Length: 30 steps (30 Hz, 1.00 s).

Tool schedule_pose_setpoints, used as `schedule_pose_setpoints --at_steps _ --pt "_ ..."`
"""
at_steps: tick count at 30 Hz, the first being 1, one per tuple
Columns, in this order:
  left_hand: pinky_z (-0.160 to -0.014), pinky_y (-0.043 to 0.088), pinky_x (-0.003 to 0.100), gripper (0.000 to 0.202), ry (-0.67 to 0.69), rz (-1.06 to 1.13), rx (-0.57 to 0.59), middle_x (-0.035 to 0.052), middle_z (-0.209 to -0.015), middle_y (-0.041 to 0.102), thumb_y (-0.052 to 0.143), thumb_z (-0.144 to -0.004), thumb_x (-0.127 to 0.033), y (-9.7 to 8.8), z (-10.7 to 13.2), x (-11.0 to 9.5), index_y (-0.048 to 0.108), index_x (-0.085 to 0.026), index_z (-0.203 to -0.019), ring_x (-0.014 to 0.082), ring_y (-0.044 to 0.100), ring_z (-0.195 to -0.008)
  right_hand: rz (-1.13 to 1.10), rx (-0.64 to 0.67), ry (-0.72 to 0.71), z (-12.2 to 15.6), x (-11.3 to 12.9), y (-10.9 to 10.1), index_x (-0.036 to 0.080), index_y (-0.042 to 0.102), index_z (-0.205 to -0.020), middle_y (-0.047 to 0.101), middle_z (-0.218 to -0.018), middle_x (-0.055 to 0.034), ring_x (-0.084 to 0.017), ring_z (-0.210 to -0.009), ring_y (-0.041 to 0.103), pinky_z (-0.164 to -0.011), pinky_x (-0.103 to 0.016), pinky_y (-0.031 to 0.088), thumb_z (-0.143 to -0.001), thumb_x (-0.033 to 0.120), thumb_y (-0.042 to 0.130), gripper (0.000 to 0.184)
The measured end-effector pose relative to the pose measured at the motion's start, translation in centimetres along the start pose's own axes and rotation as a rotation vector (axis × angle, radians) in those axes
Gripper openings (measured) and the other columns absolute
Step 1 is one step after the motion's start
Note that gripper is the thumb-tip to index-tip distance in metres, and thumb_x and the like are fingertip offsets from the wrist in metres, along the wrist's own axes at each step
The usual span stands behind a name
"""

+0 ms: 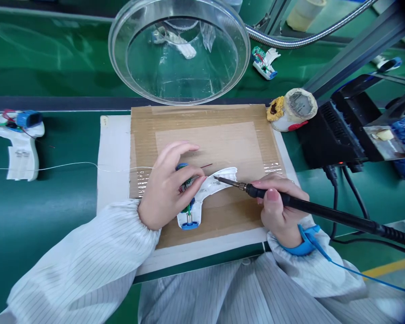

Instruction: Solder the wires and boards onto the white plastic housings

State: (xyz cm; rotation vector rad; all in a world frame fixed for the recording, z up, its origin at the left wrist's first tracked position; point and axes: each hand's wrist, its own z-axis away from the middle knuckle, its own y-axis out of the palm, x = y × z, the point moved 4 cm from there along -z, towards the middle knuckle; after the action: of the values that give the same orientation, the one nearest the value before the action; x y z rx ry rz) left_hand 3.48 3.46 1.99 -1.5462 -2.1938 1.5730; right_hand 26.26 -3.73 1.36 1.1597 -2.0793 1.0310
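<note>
A white plastic half-shell (219,181) with blue parts and small wires lies on a cardboard mat (222,135). My left hand (168,189) rests on the shell, fingers pinched over its wiring and a thin solder wire (70,165) that runs off to the left. My right hand (278,207) grips a black soldering iron (324,211) like a pen. The iron's tip touches the inside of the shell near its middle. A blue wrist strap (305,240) circles my right wrist.
A round magnifier lens (178,49) hangs above the mat's far edge. A black soldering station (340,130) and a tip-cleaner holder (292,110) stand at right. Another white shell (20,139) lies at left, one more (265,63) on the green belt behind.
</note>
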Motion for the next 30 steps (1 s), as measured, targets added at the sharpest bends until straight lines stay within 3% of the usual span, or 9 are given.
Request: schedule_pose_setpoints --at_steps 6,10,12,15,17,19,22,27,30 --pt "-0.114 0.052 0.057 0.012 -0.027 -0.006 -0.009 0.0116 -0.138 0.066 0.066 -0.101 -0.021 -0.3 -0.1 0.2 0.073 -0.021 -0.091 0.0318 0.062 -0.134 0.007 0.035 -0.060 -0.3 0.1 0.0 0.029 0.077 -0.103 0.074 -0.073 -0.0005 -0.018 -0.058 0.065 -0.057 -0.036 0.056 -0.107 0.033 0.060 0.019" --pt "-0.088 0.063 0.038 0.012 -0.192 -0.063 -0.073 0.0080 -0.132 0.070 0.064 -0.102 -0.026 -3.1 -1.6 1.8 0.075 -0.022 -0.101 0.0249 0.071 -0.117 0.043 -0.018 -0.093 -0.2 0.6 -0.5 0.030 0.076 -0.102 0.070 -0.069 -0.0013 -0.020 -0.059 0.066 -0.054 -0.038 0.055 -0.109 0.041 0.055 0.025" --pt "-0.081 0.061 0.036 0.017 -0.178 -0.232 -0.049 0.0066 -0.123 0.074 0.061 -0.103 -0.026 -4.1 -3.1 1.9 0.077 -0.022 -0.105 0.0245 0.072 -0.108 0.034 -0.090 -0.053 -0.1 0.6 -0.9 0.031 0.076 -0.110 0.069 -0.069 -0.0007 -0.020 -0.056 0.065 -0.053 -0.037 0.055 -0.110 0.051 0.054 0.030" --pt "-0.079 0.058 0.040 0.024 -0.105 -0.390 0.192 0.0045 -0.096 0.078 0.059 -0.102 -0.029 -3.1 -5.4 1.0 0.080 -0.023 -0.092 0.0289 0.073 -0.097 0.010 -0.083 0.077 0.0 0.0 -0.6 0.033 0.071 -0.127 0.074 -0.076 -0.0001 -0.019 -0.057 0.070 -0.061 -0.039 0.063 -0.110 0.052 0.054 0.031" --pt "-0.072 0.055 0.038 0.025 -0.094 -0.367 0.430 0.0026 -0.078 0.075 0.065 -0.098 -0.032 -1.4 -6.3 0.4 0.079 -0.024 -0.078 0.0278 0.073 -0.082 0.045 0.033 0.160 -0.1 -0.6 0.3 0.032 0.067 -0.134 0.081 -0.095 -0.0027 -0.023 -0.081 0.081 -0.082 -0.042 0.069 -0.110 0.041 0.057 0.027" --pt "-0.068 0.053 0.034 0.020 -0.108 -0.289 0.539 0.0002 -0.070 0.073 0.072 -0.092 -0.031 -0.4 -6.9 0.1 0.080 -0.026 -0.074 0.0232 0.070 -0.069 0.107 0.183 0.167 -0.2 -1.1 1.3 0.032 0.064 -0.138 0.081 -0.119 -0.0046 -0.025 -0.110 0.080 -0.099 -0.041 0.067 -0.108 0.030 0.062 0.030" --pt "-0.060 0.048 0.028 0.016 -0.131 -0.075 0.492 -0.0035 -0.068 0.073 0.072 -0.092 -0.029 -1.0 -7.2 -0.1 0.082 -0.029 -0.081 0.0170 0.065 -0.058 0.162 0.334 0.101 -0.4 -1.4 2.3 0.032 0.061 -0.143 0.077 -0.134 -0.0047 -0.024 -0.120 0.077 -0.104 -0.038 0.065 -0.105 0.023 0.064 0.040" --pt "-0.053 0.052 0.027 0.025 -0.233 0.337 0.390 -0.0046 -0.078 0.077 0.058 -0.101 -0.034 -3.6 -5.5 -0.8 0.080 -0.028 -0.090 0.0124 0.066 -0.054 0.192 0.342 0.045 -0.4 -1.4 2.6 0.033 0.061 -0.144 0.078 -0.132 -0.0039 -0.023 -0.115 0.079 -0.102 -0.038 0.065 -0.106 0.022 0.062 0.039" --pt "-0.063 0.055 0.029 0.022 -0.160 0.262 0.311 -0.0020 -0.085 0.077 0.058 -0.104 -0.028 -3.9 -3.8 -1.9 0.077 -0.027 -0.094 0.0153 0.071 -0.068 0.187 0.351 0.034 -0.3 -1.2 2.7 0.033 0.060 -0.146 0.077 -0.134 -0.0036 -0.023 -0.118 0.077 -0.104 -0.037 0.064 -0.107 0.021 0.061 0.041"
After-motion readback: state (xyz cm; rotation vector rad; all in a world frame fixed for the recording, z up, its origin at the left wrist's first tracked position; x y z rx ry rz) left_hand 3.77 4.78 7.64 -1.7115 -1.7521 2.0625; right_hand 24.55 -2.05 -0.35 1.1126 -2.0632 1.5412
